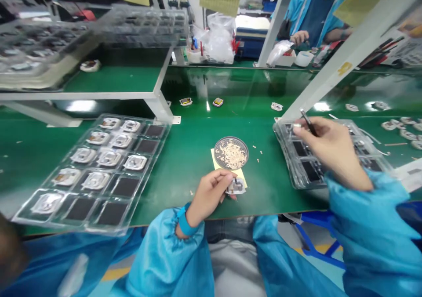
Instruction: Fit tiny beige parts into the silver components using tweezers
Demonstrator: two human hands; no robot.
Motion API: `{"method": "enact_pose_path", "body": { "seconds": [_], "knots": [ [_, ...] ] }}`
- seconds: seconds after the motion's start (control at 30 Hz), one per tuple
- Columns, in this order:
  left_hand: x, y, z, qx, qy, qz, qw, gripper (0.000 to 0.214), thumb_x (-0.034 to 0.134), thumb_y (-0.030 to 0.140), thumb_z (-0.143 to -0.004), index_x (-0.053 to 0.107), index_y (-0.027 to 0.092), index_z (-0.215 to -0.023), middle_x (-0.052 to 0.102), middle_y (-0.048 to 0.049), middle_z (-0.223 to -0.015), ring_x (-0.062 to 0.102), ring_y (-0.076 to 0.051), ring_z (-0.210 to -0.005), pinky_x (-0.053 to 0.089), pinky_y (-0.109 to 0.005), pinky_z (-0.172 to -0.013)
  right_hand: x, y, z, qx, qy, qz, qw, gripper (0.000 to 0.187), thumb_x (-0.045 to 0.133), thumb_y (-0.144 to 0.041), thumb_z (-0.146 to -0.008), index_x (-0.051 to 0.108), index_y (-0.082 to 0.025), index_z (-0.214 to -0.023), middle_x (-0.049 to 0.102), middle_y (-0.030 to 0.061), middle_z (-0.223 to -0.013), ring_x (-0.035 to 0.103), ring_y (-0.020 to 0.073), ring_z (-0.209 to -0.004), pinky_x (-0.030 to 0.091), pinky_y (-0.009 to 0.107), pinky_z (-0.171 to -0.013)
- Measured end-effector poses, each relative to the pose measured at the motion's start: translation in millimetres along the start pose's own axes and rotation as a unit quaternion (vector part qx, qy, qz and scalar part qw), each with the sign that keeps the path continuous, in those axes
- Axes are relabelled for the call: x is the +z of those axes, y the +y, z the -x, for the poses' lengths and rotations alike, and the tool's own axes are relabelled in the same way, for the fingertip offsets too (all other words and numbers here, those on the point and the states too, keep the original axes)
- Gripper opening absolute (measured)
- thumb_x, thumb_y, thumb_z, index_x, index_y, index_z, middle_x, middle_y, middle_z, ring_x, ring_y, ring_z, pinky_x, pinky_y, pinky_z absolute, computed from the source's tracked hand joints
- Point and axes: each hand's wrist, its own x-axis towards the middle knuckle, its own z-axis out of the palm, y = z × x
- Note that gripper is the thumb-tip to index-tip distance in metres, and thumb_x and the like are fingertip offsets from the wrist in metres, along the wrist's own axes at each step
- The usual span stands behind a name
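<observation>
Near the table's front edge, my left hand [209,193] is closed on a small white-framed device housing [236,186] with grey parts inside. Just beyond it a round dish [231,153] of tiny pale pieces rests on a yellow paper [215,161]. My right hand [332,145] is over the clear compartment tray [296,180] at the right, its fingers closed round a slim black tool [308,122]. A small whitish bit shows at its thumb tip; whether it is pinched or lies in the tray, I cannot tell.
A clear tray [127,220] at the left holds several white housings, with dark pads in other compartments. Loose housings [218,102] lie farther back. A raised shelf [115,95] stands at the left and a slanting white post [336,55] at the right. A co-worker's hand [299,38] shows beyond.
</observation>
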Motion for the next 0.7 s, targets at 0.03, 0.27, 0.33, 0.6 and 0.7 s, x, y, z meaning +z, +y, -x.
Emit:
{"method": "enact_pose_path", "body": {
  "seconds": [0.03,0.27,0.33,0.6,0.7],
  "knots": [
    [-0.5,0.2,0.2,0.006,-0.001,0.006,1.0,0.043,0.061,0.052,-0.093,0.067,0.011,-0.105,0.072,-0.008,-0.075,0.066,-0.013,-0.057,0.034,-0.018,-0.043,3.3,-13.4,17.9,0.014,-0.026,-0.039,0.999,0.022,0.077,-0.039,-0.085,0.076,-0.022,-0.099,0.074,0.0085,-0.09,0.065,0.0218,-0.074,0.048,0.032,-0.062],
    [-1.0,-5.9,2.6,0.042,-0.007,0.036,0.998,0.037,0.069,0.026,-0.088,0.065,0.012,-0.122,0.073,-0.0139,-0.109,0.071,-0.021,-0.092,0.053,-0.027,-0.074,63.6,-52.6,101.3,0.082,-0.24,-0.271,0.928,0.022,0.079,-0.039,-0.081,0.077,-0.018,-0.085,0.073,0.0053,-0.079,0.064,0.0159,-0.067,0.049,0.026,-0.057],
    [-0.5,-7.8,3.6,0.066,-0.008,0.017,0.998,0.043,0.069,0.021,-0.085,0.064,0.013,-0.127,0.071,-0.0147,-0.119,0.069,-0.023,-0.103,0.053,-0.031,-0.084,78.3,-49.1,107.6,0.133,-0.243,-0.304,0.911,0.025,0.08,-0.041,-0.079,0.076,-0.017,-0.083,0.073,0.0051,-0.076,0.063,0.0151,-0.064,0.049,0.025,-0.057],
    [-1.0,-7.2,6.3,0.095,0.018,-0.093,0.991,0.048,0.071,0.02,-0.085,0.063,0.018,-0.133,0.071,-0.008,-0.111,0.054,-0.012,-0.073,0.044,-0.025,-0.066,94.8,-44.2,113.5,0.195,-0.22,-0.319,0.901,0.035,0.082,-0.047,-0.076,0.07,-0.015,-0.07,0.064,0.0027,-0.063,0.051,0.0114,-0.056,0.039,0.023,-0.052],
    [-0.4,-7.5,5.7,0.102,0.019,-0.093,0.99,0.047,0.072,0.022,-0.085,0.063,0.017,-0.131,0.07,-0.0085,-0.114,0.055,-0.013,-0.077,0.043,-0.026,-0.068,97.3,-41.8,113.7,0.213,-0.229,-0.342,0.886,0.038,0.08,-0.049,-0.077,0.068,-0.014,-0.069,0.058,0.0008,-0.058,0.04,0.0085,-0.05,0.027,0.022,-0.045]
  ]
}}
